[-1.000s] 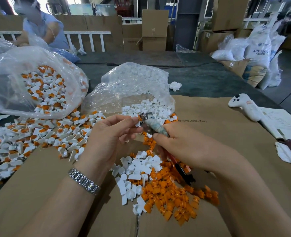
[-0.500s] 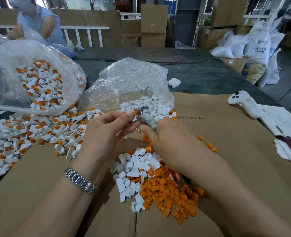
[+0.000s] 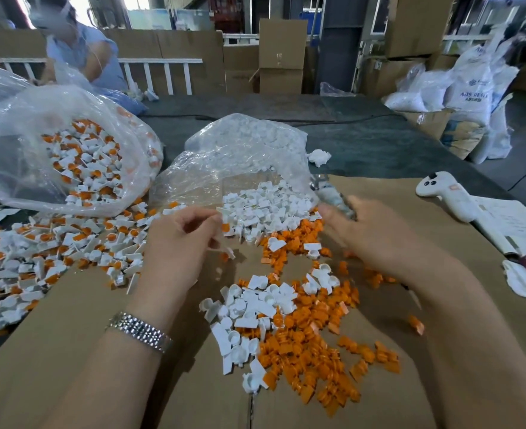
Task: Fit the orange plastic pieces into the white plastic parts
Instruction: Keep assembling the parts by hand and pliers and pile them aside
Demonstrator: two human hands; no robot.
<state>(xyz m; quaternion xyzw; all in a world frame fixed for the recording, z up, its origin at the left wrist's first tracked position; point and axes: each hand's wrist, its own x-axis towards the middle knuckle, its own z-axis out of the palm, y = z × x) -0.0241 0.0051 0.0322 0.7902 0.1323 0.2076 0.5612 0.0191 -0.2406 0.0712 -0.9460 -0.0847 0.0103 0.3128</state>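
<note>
My left hand (image 3: 178, 243) hovers over the cardboard with its fingers curled, and a small white part (image 3: 229, 252) pokes out under the fingertips. My right hand (image 3: 376, 239) grips a pair of pliers (image 3: 333, 195), blurred, with the jaws pointing away toward the clear bag of white parts (image 3: 243, 156). Loose white parts (image 3: 265, 205) spill from that bag. Between my forearms lie more white parts (image 3: 249, 308) and a heap of orange pieces (image 3: 305, 345).
Fitted white-and-orange pieces (image 3: 54, 243) cover the left of the table, with more in a big clear bag (image 3: 70, 156). A white handheld controller (image 3: 447, 196) and papers (image 3: 518, 224) lie at right. Another person (image 3: 76, 48) sits at the far left.
My hands were together at the pliers' jaws; they have drawn apart. The right hand swung the pliers right, and the left hand dropped toward the cardboard.
</note>
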